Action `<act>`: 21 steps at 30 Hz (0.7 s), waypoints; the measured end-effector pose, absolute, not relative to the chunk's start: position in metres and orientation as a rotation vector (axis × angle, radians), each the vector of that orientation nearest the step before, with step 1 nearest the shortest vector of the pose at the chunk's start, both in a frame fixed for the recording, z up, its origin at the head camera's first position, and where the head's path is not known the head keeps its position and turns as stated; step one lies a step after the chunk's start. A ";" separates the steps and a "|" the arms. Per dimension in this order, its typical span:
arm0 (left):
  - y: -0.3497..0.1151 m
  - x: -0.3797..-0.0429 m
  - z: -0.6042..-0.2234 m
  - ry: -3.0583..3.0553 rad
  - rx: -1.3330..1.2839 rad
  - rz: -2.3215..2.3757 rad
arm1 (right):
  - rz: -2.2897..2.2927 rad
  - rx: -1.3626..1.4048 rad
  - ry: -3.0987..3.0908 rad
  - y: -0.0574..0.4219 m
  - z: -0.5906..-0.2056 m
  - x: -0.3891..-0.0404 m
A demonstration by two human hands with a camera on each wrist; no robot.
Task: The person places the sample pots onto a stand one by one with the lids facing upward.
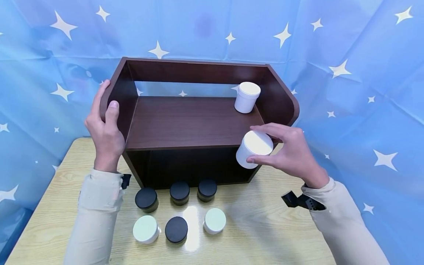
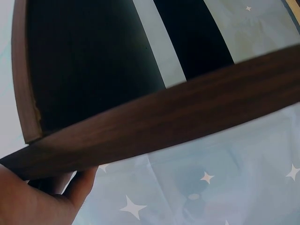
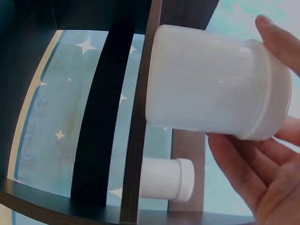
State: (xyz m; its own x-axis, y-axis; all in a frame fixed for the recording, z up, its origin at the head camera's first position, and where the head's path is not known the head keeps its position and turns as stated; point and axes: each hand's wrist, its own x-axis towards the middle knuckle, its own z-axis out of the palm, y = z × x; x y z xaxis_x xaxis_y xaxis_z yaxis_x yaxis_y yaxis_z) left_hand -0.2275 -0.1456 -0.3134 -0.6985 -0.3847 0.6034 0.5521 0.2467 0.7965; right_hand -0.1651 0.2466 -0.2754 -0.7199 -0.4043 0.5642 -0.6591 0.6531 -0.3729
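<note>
A dark brown two-tier shelf (image 1: pixel 195 121) stands on the table. My left hand (image 1: pixel 105 132) grips the edge of its left side panel, thumb on the inner face; the left wrist view shows the fingers (image 2: pixel 84 187) around that panel. My right hand (image 1: pixel 288 151) holds a white lidded jar (image 1: pixel 253 151) by its lid, thumb on one side and fingers on the other. That jar is in front of the upper shelf board's right end, slightly tilted. Another white jar (image 1: pixel 247 97) stands on the upper board at the back right, also visible in the right wrist view.
On the light wooden table (image 1: pixel 265 228), before the shelf, stand several short jars: black-lidded ones (image 1: pixel 147 198) and two with pale lids, one pale jar (image 1: pixel 145 229) at left and another pale jar (image 1: pixel 214 221) at right. A blue star-patterned curtain (image 1: pixel 205 29) hangs behind.
</note>
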 end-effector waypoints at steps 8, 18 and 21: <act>-0.146 -0.229 -0.314 -1.756 -0.163 -1.556 | 0.729 0.624 -2.446 0.239 -0.272 -0.167; -0.146 -0.229 -0.316 -1.739 -0.212 -1.525 | 0.639 0.380 -2.460 0.229 -0.265 -0.173; -0.146 -0.229 -0.316 -1.743 -0.211 -1.518 | 0.605 0.343 -2.478 0.225 -0.262 -0.176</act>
State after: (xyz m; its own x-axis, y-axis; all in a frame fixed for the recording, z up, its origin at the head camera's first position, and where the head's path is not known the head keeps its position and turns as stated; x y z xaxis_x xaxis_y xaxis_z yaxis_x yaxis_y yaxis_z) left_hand -0.2290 -0.1463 -0.3160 -0.6677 -0.3637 0.6495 0.5933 0.2669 0.7594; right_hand -0.1756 0.2251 -0.2623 -0.8102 -0.1099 0.5758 -0.3627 0.8656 -0.3452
